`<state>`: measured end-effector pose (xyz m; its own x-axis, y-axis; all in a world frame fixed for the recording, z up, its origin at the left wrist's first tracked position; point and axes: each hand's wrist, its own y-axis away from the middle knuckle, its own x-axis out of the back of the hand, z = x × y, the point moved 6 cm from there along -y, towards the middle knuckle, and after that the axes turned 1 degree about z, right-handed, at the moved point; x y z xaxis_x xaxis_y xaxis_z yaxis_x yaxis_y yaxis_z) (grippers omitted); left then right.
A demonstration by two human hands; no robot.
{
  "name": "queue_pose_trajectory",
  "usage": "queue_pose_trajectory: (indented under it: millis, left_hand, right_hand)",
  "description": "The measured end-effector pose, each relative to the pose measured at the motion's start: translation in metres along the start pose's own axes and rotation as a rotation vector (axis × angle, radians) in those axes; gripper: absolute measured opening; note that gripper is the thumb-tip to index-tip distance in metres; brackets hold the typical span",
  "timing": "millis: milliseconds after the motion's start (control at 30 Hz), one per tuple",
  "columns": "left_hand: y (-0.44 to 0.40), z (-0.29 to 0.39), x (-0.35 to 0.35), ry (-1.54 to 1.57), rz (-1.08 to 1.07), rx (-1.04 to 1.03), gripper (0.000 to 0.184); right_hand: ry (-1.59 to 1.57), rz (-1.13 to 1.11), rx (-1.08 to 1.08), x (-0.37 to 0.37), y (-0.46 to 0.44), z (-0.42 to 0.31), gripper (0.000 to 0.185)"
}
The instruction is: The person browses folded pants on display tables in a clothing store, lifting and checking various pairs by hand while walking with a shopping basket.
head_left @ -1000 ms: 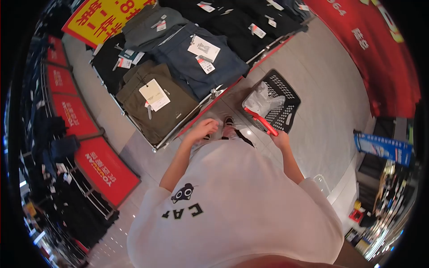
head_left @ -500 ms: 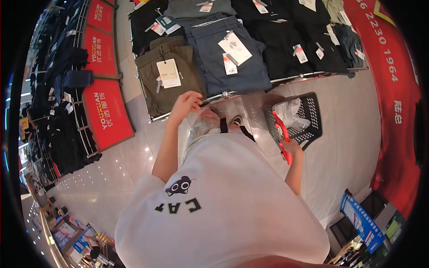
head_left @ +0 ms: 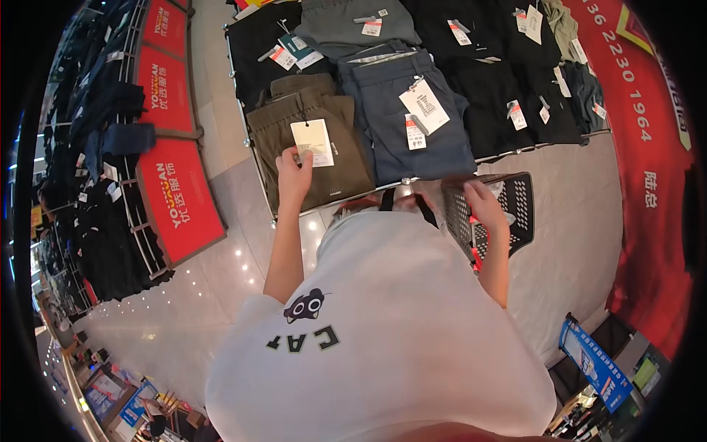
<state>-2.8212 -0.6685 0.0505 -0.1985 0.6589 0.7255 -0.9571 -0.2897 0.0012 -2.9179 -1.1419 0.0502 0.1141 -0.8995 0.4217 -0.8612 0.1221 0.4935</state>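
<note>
My left hand (head_left: 294, 179) is at the folded olive trousers (head_left: 331, 177) on the front left of the display table. Its thumb and fingers close on the lower left edge of their beige hang tag (head_left: 311, 136). Directly right lie folded navy trousers (head_left: 412, 81) with a white tag (head_left: 425, 104). My right hand (head_left: 487, 208) is raised over a dark shopping basket (head_left: 521, 206), its fingers loosely bent and apart, holding nothing. Part of the basket's red handle (head_left: 477, 258) shows beside my right forearm; whether it hangs there I cannot tell.
Black trousers (head_left: 471, 96) and grey ones (head_left: 361, 22) fill more of the table, edged by a metal rail (head_left: 405, 181). A clothes rack with red signs (head_left: 180, 199) stands left. On the right hangs a red banner (head_left: 633, 191). Tiled floor (head_left: 228, 295) lies around me.
My left hand has moved forward from the table's edge onto the olive trousers' tag. My right hand has let go of the basket's red handle and risen toward the table.
</note>
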Motion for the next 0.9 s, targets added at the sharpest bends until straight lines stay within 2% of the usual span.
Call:
queue_pose_trajectory:
  millis: [67,133,200,267,300,333,400,433,500,533,600,667,733,767,800,900]
  left_hand:
    - [-0.003,0.007,0.001,-0.053,-0.059,-0.018,0.033]
    - [-0.004,-0.004,-0.003,-0.032,-0.072,-0.017,0.029]
    - [-0.011,-0.005,0.002,-0.007,-0.078,-0.031,0.027]
    - [-0.014,-0.01,0.007,0.088,-0.186,-0.005,0.023]
    - [-0.019,-0.015,0.012,0.186,-0.205,-0.023,0.02]
    - [-0.026,-0.035,0.012,0.363,-0.196,0.013,0.021]
    - [-0.038,-0.045,0.038,0.281,-0.018,0.122,0.028]
    - [-0.043,-0.05,0.039,0.281,-0.007,0.131,0.028]
    - [-0.054,-0.052,0.056,0.022,0.376,-0.027,0.039]
    - [-0.061,-0.051,0.059,0.019,0.385,-0.016,0.039]
    - [-0.078,-0.051,0.055,0.124,0.253,0.105,0.048]
    - [-0.091,-0.049,0.049,0.134,0.209,0.114,0.046]
    - [-0.094,-0.046,0.048,0.146,0.161,0.115,0.045]
    - [-0.089,-0.025,0.058,0.226,0.114,0.106,0.042]
    - [-0.085,-0.012,0.063,0.306,0.065,0.094,0.04]
    - [-0.076,-0.007,0.067,0.385,0.107,0.049,0.035]
  right_hand:
    - [0.006,-0.025,0.152,-0.033,-0.014,-0.045,0.034]
    - [0.043,-0.125,0.167,-0.069,-0.016,-0.104,0.035]
    - [-0.082,-0.275,0.144,-0.108,-0.029,-0.126,0.037]
    - [-0.042,-0.366,0.258,-0.138,-0.04,-0.152,0.041]
    - [-0.028,-0.395,0.308,-0.151,-0.05,-0.157,0.049]
    - [-0.018,-0.409,0.302,-0.164,-0.06,-0.158,0.049]
    - [0.017,-0.26,0.441,-0.178,-0.086,-0.173,0.062]
    - [0.023,-0.213,0.428,-0.185,-0.099,-0.177,0.069]
    - [-0.032,-0.177,0.453,-0.205,-0.129,-0.183,0.081]
    - [-0.027,-0.189,0.456,-0.22,-0.142,-0.181,0.081]
    - [-0.016,-0.141,0.521,-0.239,-0.155,-0.19,0.085]
    - [0.03,-0.096,0.504,-0.242,-0.154,-0.2,0.078]
    - [0.131,-0.112,0.518,-0.241,-0.153,-0.211,0.065]
    - [0.131,-0.073,0.55,-0.24,-0.152,-0.214,0.052]
    - [0.126,-0.076,0.549,-0.238,-0.149,-0.219,0.052]
    - [-0.062,-0.12,0.54,-0.233,-0.144,-0.227,0.049]
